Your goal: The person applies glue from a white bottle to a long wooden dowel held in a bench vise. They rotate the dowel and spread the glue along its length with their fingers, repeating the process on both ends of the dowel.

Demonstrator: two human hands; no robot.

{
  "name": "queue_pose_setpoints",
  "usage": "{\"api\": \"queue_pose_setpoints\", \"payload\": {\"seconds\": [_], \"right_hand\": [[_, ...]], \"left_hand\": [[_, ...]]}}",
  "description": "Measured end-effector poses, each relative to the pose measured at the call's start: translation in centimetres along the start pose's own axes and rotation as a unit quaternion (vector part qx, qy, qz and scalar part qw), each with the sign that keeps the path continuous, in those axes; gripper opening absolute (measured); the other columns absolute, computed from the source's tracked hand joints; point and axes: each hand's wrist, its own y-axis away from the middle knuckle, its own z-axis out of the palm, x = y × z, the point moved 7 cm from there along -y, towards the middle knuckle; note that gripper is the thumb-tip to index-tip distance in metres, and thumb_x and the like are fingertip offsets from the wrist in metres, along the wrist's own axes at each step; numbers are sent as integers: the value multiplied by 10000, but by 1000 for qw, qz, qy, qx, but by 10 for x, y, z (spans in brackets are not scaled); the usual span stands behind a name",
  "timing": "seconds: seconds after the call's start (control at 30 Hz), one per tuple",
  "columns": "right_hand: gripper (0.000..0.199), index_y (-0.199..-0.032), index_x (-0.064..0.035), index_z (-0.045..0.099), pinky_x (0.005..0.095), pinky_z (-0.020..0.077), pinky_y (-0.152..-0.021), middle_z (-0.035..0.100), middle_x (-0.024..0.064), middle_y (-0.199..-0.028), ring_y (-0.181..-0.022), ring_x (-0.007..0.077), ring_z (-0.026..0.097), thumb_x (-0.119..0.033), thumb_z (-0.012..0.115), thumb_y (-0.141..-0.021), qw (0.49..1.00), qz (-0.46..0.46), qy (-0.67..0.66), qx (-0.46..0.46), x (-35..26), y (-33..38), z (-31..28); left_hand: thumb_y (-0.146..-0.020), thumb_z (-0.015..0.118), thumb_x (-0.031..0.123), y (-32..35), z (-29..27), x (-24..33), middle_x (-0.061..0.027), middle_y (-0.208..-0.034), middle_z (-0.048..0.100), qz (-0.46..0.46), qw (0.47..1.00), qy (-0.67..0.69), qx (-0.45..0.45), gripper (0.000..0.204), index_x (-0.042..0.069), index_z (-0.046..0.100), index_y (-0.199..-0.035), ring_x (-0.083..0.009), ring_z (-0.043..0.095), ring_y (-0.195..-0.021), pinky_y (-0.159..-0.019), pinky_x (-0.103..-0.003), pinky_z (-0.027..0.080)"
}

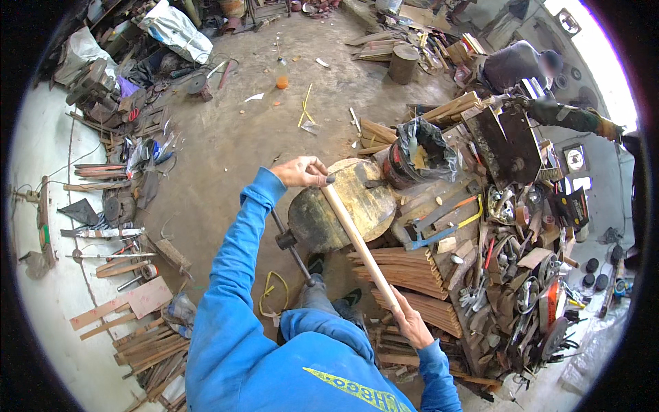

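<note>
In the head view, the wooden rod (362,246) slants from 11 to 5 o'clock over a round block (309,218). The left hand (301,172) holds its 11 o'clock end by the fingertips; the right hand (411,323) grasps near its 5 o'clock end.

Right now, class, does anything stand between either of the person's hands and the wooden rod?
Nothing clearly stands in between. The right hand holds the wooden rod near its lower end; the left hand is at its upper end. A dark patch shows there, too small to tell what it is.
</note>
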Motion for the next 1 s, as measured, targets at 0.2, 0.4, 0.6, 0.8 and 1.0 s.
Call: {"api": "queue_pose_setpoints", "payload": {"seconds": [0.2,0.4,0.6,0.8,1.0], "right_hand": [[527,-1462,-108,401,415,492,-920,646,236,-1173,-1030,367,667,-427,408,-1043,999,12,39,25,-15,-1,-5],[456,-1384,-78,469,420,509,-836,660,262,-980,-983,413,671,-379,422,-1045,999,32,39,9,-24,-5,-5],[461,-1383,-63,450,436,515,-756,646,289,-936,-859,461,662,-370,436,-1041,997,16,69,33,-19,-8,-6],[478,-1377,-47,455,418,501,-708,632,281,-850,-788,421,672,-375,458,-1030,998,32,43,27,-2,-19,1],[487,-1374,-49,453,445,513,-748,646,304,-885,-871,453,675,-393,456,-1029,997,34,59,23,-8,-11,-4]], "left_hand": [[-878,757,379,10,10,-1,-55,-994,712,-7,997,71,15,654,48,482,-1370,-88,615,-877,-792,-233,466],[-859,781,330,8,12,-3,-47,-998,725,22,989,148,9,688,26,456,-1383,-85,644,-936,-843,-256,492],[-858,782,334,8,12,-10,-66,-1003,726,4,989,143,42,666,2,473,-1346,-96,651,-934,-810,-265,520],[-859,785,288,-8,5,-74,-138,-1134,688,92,966,239,35,611,5,505,-1322,-169,662,-996,-915,-324,512],[-895,548,663,71,-78,-266,-229,-1287,575,-272,829,21,488,788,2,521,-1323,-298,578,-1178,-968,-406,491]]}}
